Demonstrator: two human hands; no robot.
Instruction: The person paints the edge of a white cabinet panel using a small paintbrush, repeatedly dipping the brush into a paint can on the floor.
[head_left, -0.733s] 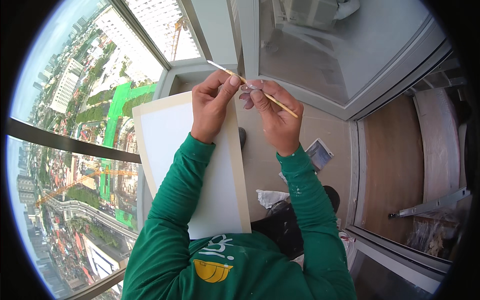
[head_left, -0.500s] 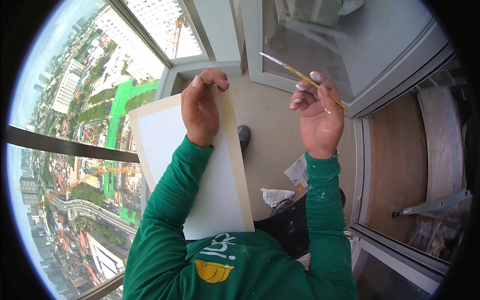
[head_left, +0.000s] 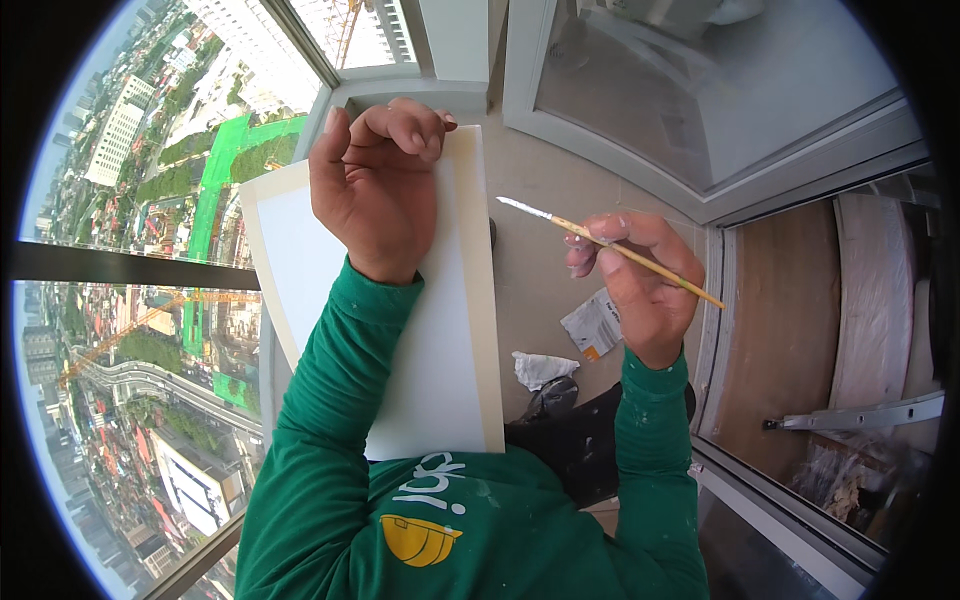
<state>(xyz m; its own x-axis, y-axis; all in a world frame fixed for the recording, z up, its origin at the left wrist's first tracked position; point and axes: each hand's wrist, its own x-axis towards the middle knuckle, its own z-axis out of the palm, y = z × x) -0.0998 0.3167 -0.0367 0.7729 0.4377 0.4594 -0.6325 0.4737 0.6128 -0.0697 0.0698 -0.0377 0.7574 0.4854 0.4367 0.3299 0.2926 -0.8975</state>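
My right hand (head_left: 645, 275) pinches a thin paintbrush (head_left: 630, 257) with a yellowish wooden handle. White paint coats the brush's bristles, which point to the left, and white smears mark my fingertips. My left hand (head_left: 380, 185) is raised palm up over the far part of a white panel with a cream border (head_left: 425, 380). Its fingers are loosely curled, the thumb stands apart, and nothing is in it. The panel reaches from my chest toward the window corner. Whether the left hand touches it I cannot tell.
Large windows (head_left: 140, 262) on the left overlook a city far below. A grey-framed glass door (head_left: 620, 140) stands at the far right. On the tiled floor (head_left: 525, 280) lie a white cloth (head_left: 543, 370) and a printed packet (head_left: 595, 325). A metal bar (head_left: 860, 413) lies at the right.
My right hand has come nearer and lower with the paintbrush, and its palm has turned. My left hand has moved slightly left and its fingers have spread a little.
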